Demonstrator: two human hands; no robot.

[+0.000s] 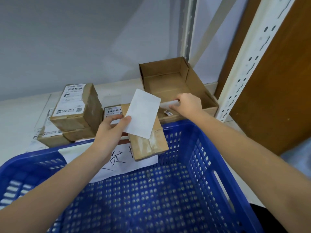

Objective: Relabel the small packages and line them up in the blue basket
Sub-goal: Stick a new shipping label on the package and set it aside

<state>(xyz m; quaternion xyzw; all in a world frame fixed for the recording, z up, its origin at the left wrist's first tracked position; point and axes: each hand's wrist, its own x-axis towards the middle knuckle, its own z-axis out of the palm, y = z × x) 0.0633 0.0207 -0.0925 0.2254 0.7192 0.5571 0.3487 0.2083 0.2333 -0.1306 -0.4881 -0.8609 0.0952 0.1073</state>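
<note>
My left hand [111,130] pinches a blank white label [143,113] by its lower left corner, holding it above a small brown taped package [149,147] that leans on the far rim of the blue basket [193,148]. My right hand [187,105] reaches to the front edge of the open cardboard box [193,81] and grips a white strip of paper [166,104] there. Two labelled packages [75,105] are stacked to the left on the shelf. Another labelled package [112,111] lies partly hidden behind my left hand.
A white sheet with handwritten black marks [122,163] hangs over the basket's far wall. A perforated white shelf upright [249,64] and a brown wooden panel [277,81] stand at the right. The grey wall backs the shelf.
</note>
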